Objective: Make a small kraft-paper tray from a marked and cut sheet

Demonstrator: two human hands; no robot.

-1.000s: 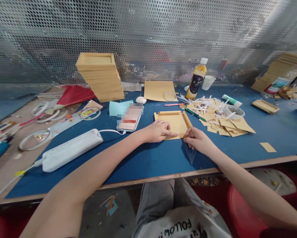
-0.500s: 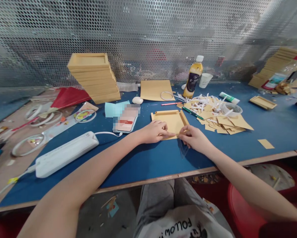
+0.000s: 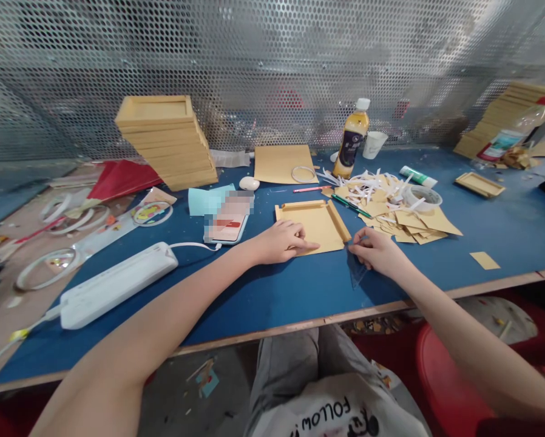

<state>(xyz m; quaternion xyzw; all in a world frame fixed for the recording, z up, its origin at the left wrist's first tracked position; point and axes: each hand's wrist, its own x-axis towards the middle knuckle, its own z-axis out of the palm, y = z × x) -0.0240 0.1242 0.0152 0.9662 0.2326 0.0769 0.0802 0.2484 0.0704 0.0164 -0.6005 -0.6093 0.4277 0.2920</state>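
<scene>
A tan cardboard sheet [image 3: 324,227] lies on the blue table, its far and right edges folded up into raised rims. My left hand [image 3: 284,241] rests on the near left part of the sheet, index finger stretched out along its near edge and the other fingers curled. Just off the sheet's near right corner, my right hand [image 3: 373,250] pinches a clear plastic triangle [image 3: 357,273], which hangs below the fingers over the table.
A tall stack of tan trays [image 3: 170,149] stands at the back left, near a phone [image 3: 230,221] and a white power strip [image 3: 118,285]. A drink bottle [image 3: 351,142], paper cup [image 3: 375,145] and heaped paper scraps [image 3: 386,203] lie beyond and right of the sheet.
My right hand has moved right with the clear triangle, from the sheet's near edge to beyond its right corner. My left hand stays on the sheet.
</scene>
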